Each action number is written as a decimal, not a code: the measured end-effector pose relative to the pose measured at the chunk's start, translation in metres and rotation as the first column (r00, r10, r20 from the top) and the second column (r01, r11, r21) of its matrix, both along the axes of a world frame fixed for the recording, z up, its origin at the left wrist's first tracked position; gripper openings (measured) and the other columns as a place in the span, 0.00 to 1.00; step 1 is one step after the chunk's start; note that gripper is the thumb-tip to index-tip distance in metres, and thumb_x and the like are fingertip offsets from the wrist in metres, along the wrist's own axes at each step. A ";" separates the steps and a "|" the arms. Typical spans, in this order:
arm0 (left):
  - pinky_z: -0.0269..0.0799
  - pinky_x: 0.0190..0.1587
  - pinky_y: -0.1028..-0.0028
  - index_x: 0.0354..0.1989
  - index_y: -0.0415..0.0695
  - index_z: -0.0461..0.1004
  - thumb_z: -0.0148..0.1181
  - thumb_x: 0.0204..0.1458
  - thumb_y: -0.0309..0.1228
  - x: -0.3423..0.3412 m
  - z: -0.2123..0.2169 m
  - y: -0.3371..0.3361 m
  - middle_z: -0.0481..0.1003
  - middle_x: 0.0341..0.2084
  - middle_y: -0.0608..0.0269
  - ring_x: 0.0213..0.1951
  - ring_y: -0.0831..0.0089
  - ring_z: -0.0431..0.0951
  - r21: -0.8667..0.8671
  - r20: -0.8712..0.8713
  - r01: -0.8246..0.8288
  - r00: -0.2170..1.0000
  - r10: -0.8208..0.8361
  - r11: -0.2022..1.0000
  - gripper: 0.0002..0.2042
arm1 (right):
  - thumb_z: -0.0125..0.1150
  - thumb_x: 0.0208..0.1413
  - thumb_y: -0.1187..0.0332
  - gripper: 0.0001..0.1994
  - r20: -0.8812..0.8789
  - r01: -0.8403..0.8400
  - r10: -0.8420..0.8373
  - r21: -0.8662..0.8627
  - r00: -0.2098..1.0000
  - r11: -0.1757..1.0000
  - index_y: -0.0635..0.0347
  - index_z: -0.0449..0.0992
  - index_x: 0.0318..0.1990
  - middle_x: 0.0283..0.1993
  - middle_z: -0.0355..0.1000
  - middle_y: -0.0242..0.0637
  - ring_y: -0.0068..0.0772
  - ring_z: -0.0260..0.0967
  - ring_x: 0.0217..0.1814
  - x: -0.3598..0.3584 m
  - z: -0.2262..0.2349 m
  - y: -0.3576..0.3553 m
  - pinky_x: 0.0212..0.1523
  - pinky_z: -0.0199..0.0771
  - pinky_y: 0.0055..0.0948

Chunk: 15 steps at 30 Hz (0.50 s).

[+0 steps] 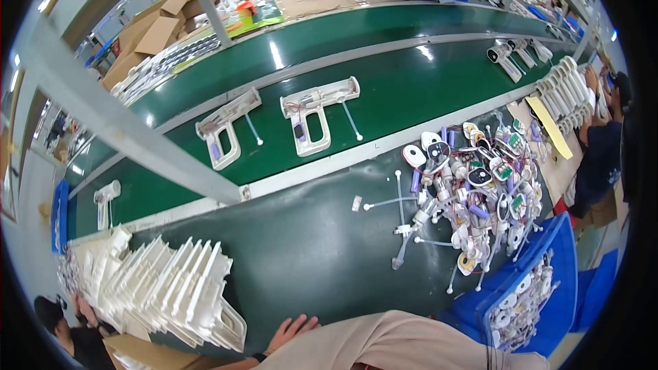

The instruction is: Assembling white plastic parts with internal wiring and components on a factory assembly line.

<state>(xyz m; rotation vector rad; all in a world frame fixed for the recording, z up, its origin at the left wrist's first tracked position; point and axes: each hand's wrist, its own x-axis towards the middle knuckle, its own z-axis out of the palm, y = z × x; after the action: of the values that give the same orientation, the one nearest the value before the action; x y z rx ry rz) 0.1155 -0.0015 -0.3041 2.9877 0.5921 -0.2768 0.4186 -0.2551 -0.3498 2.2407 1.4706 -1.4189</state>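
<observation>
My left hand [290, 332] lies at the near edge of the dark green work table [308, 247], fingers spread, holding nothing. To its left stands a leaning row of white plastic housing shells [175, 281], the nearest things to it. My right hand is out of the picture; beige cloth [384, 339] fills the lower edge. At the right of the table lies a heap of small assemblies [473, 192] with purple cells, green boards, wires and thin ball-ended tubes. Two open gun-shaped housings with parts inside, a nearer-left one [226, 127] and another housing [319, 113], rest on the green conveyor [397, 89].
A blue bin [565, 267] of similar parts stands at the lower right. A grey metal post [130, 130] crosses the left side. Co-workers sit at the far right [603, 144] and lower left [86, 342]. Cardboard boxes [154, 34] stand beyond the conveyor.
</observation>
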 end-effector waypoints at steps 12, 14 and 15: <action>0.59 0.58 0.61 0.51 0.46 0.70 0.55 0.51 0.42 0.019 0.029 -0.016 0.68 0.55 0.62 0.57 0.63 0.65 -0.079 0.325 -0.094 0.939 0.115 0.992 0.21 | 0.54 0.52 0.57 0.15 0.044 -0.140 0.133 0.353 0.990 0.925 0.56 0.76 0.40 0.35 0.75 0.46 0.48 0.74 0.40 0.021 -0.023 0.018 0.39 0.74 0.42; 0.60 0.58 0.60 0.49 0.44 0.71 0.58 0.50 0.42 0.019 0.030 -0.022 0.69 0.53 0.59 0.56 0.60 0.66 -0.053 0.344 -0.062 0.936 0.077 0.997 0.21 | 0.60 0.48 0.57 0.13 0.022 -0.101 0.104 0.508 0.994 0.855 0.56 0.76 0.35 0.34 0.75 0.46 0.48 0.73 0.37 0.025 -0.019 -0.001 0.38 0.74 0.42; 0.60 0.57 0.60 0.49 0.44 0.70 0.57 0.50 0.42 0.021 0.032 -0.026 0.69 0.53 0.58 0.56 0.59 0.67 -0.014 0.342 -0.066 0.937 0.067 0.998 0.21 | 0.62 0.47 0.58 0.13 0.013 -0.075 0.081 0.557 0.997 0.827 0.57 0.76 0.35 0.33 0.75 0.45 0.48 0.73 0.37 0.025 0.000 -0.002 0.36 0.74 0.41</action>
<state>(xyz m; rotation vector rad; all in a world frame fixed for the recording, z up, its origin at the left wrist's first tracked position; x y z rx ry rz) 0.1362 -0.0270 -0.2717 2.9030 0.6468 0.2446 0.4436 -0.2571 -0.3495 2.4266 2.1851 -1.0673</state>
